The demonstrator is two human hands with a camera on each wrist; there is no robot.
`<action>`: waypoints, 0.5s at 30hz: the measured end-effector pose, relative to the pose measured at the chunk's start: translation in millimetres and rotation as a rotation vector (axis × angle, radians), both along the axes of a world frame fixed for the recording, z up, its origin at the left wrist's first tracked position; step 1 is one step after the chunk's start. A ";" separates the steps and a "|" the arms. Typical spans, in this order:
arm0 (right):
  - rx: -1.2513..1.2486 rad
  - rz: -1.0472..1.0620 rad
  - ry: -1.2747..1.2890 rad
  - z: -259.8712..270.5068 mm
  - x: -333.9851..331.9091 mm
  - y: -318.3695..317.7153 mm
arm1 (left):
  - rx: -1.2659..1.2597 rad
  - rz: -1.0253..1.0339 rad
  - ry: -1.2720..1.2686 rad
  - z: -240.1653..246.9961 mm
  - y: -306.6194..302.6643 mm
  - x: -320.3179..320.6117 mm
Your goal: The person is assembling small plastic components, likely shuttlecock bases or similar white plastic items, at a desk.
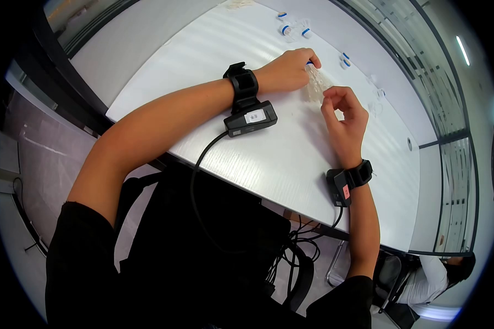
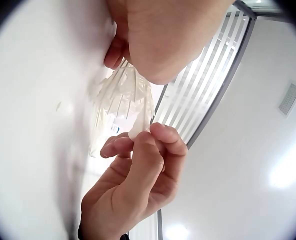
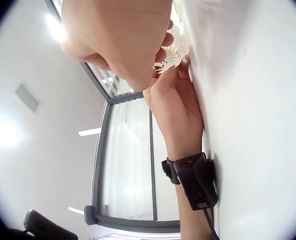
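Observation:
In the head view my left hand (image 1: 286, 71) grips a clear plastic bottle (image 1: 316, 86) by its blue-capped neck end, low over the white table. Pale, petal-like pieces cover the bottle's side in the left wrist view. My right hand (image 1: 350, 122) is at the bottle's other end, its thumb and fingertips pinching a small whitish piece (image 2: 140, 126) beside the covering. Seen from the right wrist, the pale pieces (image 3: 177, 52) stick out in a spiky ring between the two hands. The left fingers around the neck are partly hidden.
Several clear bottles with blue-and-white caps (image 1: 286, 29) lie along the table's back edge, by a low white partition (image 1: 362, 41). Some pale bits (image 1: 240, 4) sit at the far left corner. A black cable (image 1: 192, 186) hangs from the left wrist camera. Another person (image 1: 429, 279) sits at the right.

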State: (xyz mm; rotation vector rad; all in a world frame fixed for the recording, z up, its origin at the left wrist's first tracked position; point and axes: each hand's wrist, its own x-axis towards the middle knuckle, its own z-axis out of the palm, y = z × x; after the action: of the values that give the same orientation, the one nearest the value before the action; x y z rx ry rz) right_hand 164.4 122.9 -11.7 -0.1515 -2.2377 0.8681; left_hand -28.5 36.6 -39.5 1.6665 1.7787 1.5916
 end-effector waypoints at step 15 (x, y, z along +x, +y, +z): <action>-0.036 0.014 -0.018 -0.2 -0.4 -3.1 | -0.009 -0.006 0.073 -0.3 0.8 0.1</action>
State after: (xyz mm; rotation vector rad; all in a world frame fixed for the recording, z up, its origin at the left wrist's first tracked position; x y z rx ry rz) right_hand 164.0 119.8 -11.9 -0.1608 -2.2434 0.9179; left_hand -28.4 37.4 -39.8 1.7456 1.8111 1.5368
